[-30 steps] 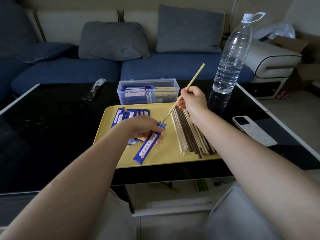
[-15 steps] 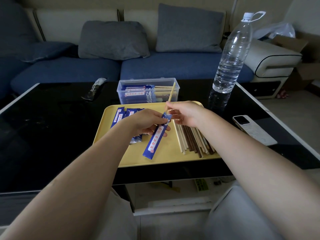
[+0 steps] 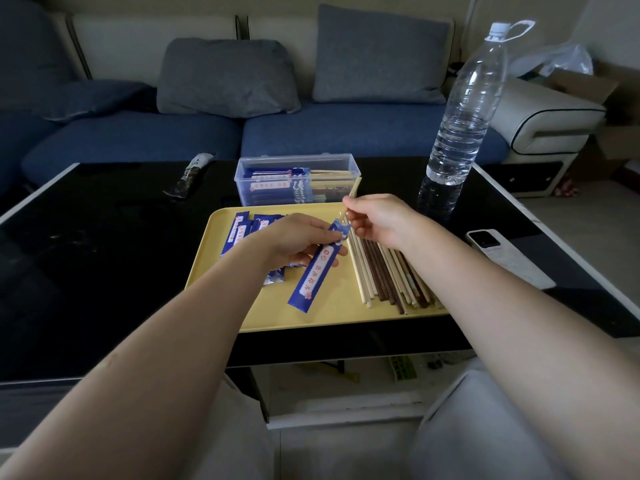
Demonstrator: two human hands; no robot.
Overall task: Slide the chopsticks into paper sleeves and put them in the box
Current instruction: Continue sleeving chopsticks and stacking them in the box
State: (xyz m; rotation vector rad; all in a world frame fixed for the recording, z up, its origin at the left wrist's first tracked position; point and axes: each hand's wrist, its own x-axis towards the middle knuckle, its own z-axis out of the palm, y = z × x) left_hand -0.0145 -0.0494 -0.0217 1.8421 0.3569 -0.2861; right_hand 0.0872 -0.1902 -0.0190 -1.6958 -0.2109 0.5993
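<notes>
Chopstick (image 3: 354,191): pale bamboo, pinched in my right hand (image 3: 377,221); lower end now buried in the sleeve mouth. A second ago only its tip met the opening and most of its length stood clear; now just a short stub shows above the fingers, pointing to 1 o'clock.
Paper sleeve (image 3: 317,268): blue with a white printed strip, grasped near its top by my left hand (image 3: 294,239), tail hanging toward 7 o'clock over the tray; it has been lifted and swung more upright.
Meaning: insertion looks nearly done; I judge one more push, then the box.
Loose chopsticks (image 3: 384,271): pale and dark mixed, fanned on the tray at 3 o'clock of the sleeve, unsleeved.
Spare sleeves (image 3: 242,228): blue stack at 9 o'clock, partly under my left hand.
Yellow tray (image 3: 346,317): carries all of the above.
Clear plastic box (image 3: 298,181): at 12 o'clock, just beyond the tray, holding sleeved chopsticks.
Water bottle (image 3: 464,109): 2 o'clock, upright.
Phone (image 3: 502,256): 3 o'clock, on the black table (image 3: 104,254).
</notes>
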